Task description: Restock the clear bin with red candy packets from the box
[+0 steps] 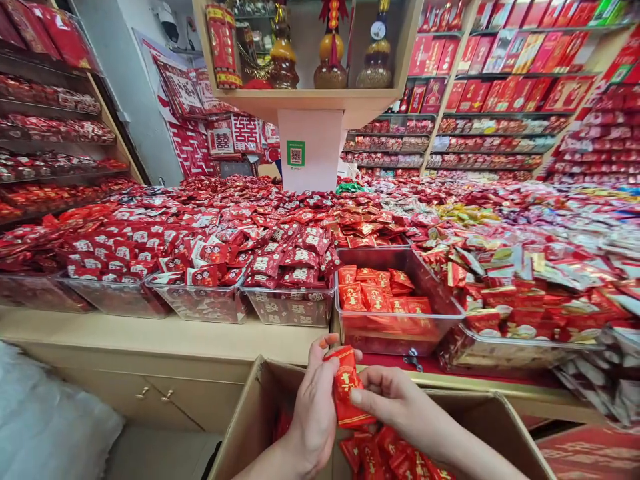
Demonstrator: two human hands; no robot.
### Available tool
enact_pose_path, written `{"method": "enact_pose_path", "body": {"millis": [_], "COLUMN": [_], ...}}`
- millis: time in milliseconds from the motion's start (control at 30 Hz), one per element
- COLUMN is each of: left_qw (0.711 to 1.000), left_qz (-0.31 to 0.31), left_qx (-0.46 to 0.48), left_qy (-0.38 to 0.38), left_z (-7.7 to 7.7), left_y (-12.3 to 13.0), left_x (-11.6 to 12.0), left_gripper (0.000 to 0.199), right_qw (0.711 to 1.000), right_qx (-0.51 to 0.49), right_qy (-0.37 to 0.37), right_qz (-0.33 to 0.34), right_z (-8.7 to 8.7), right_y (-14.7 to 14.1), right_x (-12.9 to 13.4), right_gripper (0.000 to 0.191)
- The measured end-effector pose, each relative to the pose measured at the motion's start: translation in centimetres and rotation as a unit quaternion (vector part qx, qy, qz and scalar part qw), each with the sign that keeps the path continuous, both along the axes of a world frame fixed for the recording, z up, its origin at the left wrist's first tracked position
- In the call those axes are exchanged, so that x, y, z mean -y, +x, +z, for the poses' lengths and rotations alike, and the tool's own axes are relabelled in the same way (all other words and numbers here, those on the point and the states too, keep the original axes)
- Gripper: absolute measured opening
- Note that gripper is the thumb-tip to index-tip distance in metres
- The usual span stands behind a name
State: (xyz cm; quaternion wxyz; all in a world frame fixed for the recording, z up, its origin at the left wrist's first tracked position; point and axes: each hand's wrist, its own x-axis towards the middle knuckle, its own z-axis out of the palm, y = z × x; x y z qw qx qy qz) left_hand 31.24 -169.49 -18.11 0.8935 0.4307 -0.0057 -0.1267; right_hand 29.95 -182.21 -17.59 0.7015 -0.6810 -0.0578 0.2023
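Between my two hands is a red candy packet (pixel 345 387) with gold print, held upright over an open cardboard box (pixel 250 417). My left hand (pixel 313 407) grips its left edge, thumb against the front. From the right, my right hand (pixel 393 397) pinches the other edge with thumb and fingers. More red packets (pixel 385 457) of the same look lie in the box below, partly hidden by my hands and forearms. Just beyond, a clear plastic bin (pixel 400 327) holds similar red packets (pixel 377 293), arranged in rows and filling it only in part.
Clear bins heaped with wrapped sweets (pixel 290 257) line the counter (pixel 200 333) on both sides. A small dark metal clip (pixel 413 360) lies by the front bin. A white pillar with a QR code (pixel 313 150) supports a display cabinet (pixel 310 97). A white sack (pixel 50 413) stands at left.
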Motion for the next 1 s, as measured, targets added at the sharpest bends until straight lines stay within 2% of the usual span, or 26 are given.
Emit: {"method": "enact_pose_path", "body": {"millis": [67,167,267,333,400,467,567,633,667,733,800,900,933,1000], "left_qw": [1.000,0.997,0.995,0.994,0.994,0.993,0.990,0.978,0.971,0.967,0.976,0.985,0.986,0.987], "left_qz": [-0.019,-0.069,-0.099,-0.107,-0.111,-0.111,-0.138,-0.197,-0.225,-0.243,-0.211,-0.162,-0.151,-0.136], "left_qx": [-0.008,-0.020,-0.010,0.001,0.004,0.002,-0.019,-0.045,-0.055,-0.045,-0.003,0.053,0.063,0.076], "left_qy": [-0.016,-0.030,-0.009,0.010,0.024,0.029,0.035,0.051,0.059,0.067,0.059,0.030,0.027,0.033], "left_z": [-0.1,0.2,0.5,0.6,0.7,0.8,1.1,1.3,1.3,1.3,1.1,0.9,0.9,0.8], "left_y": [0.0,0.4,0.7,0.7,0.6,0.4,0.2,0.2,0.2,0.2,0.2,0.2,0.2,0.2], "left_x": [0.1,0.0,-0.1,-0.1,-0.2,-0.4,-0.6,-0.6,-0.6,-0.4,-0.1,0.1,0.1,0.1], "left_gripper": [0.020,0.020,0.022,0.021,0.019,0.025,0.035,0.029,0.027,0.034,0.045,0.057,0.058,0.058], "right_qw": [0.999,0.998,0.997,0.988,0.956,0.902,0.832,0.814,0.820,0.854,0.886,0.923,0.940,0.972], "right_qx": [-0.001,0.014,0.060,0.134,0.248,0.366,0.476,0.492,0.482,0.440,0.394,0.306,0.259,0.167], "right_qy": [0.034,0.037,0.004,-0.058,-0.150,-0.227,-0.280,-0.299,-0.298,-0.269,-0.223,-0.148,-0.118,-0.055], "right_qz": [-0.024,-0.039,-0.043,-0.040,-0.036,-0.030,-0.052,-0.076,-0.079,-0.071,-0.099,-0.180,-0.186,-0.154], "right_z": [-0.7,-0.9,-0.9,-0.7,-0.3,0.1,0.3,0.1,-0.1,-0.5,-0.8,-1.1,-1.0,-1.0], "right_y": [0.3,0.6,0.4,0.0,-0.4,-0.7,-1.1,-1.1,-1.0,-0.9,-0.8,-0.8,-0.8,-0.8], "right_x": [-0.5,-0.1,0.6,1.1,1.6,2.2,3.0,3.3,3.3,3.3,3.1,2.8,2.7,2.3], "right_gripper": [0.030,0.030,0.030,0.028,0.023,0.017,0.033,0.039,0.039,0.037,0.035,0.029,0.026,0.022]}}
